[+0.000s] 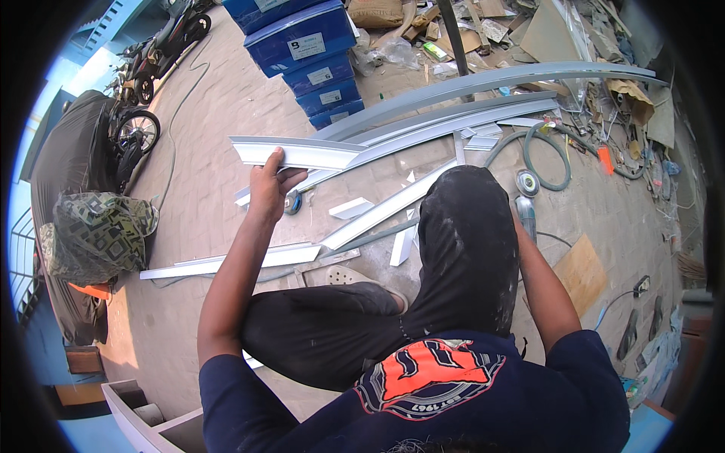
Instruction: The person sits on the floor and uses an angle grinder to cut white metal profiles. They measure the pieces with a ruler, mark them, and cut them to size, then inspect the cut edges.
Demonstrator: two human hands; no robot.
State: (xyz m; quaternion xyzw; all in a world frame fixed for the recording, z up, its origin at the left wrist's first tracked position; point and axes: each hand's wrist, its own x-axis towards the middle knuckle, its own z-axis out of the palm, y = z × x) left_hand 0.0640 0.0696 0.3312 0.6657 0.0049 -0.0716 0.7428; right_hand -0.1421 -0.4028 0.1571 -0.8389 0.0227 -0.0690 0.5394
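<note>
My left hand (270, 183) is closed on a short length of white moulding (302, 155), its end cut at a slant, raised above the floor. Close under that hand lies a small blue and black tape measure (293, 202). My right forearm (545, 283) reaches forward beside my raised knee, and the knee hides the right hand's fingers. An angle grinder (526, 208) with a round disc stands just beyond that wrist; whether I touch it cannot be seen. Longer white mouldings (393, 208) and small offcuts (351, 208) lie on the floor ahead of me.
Blue boxes (302, 47) are stacked ahead. Long grey strips (483, 84) stretch rightward toward a debris heap (529, 30). A hose (563, 162) coils at right, near a plywood piece (581, 270). Motorcycles (140, 140) and a covered vehicle (72, 151) stand left.
</note>
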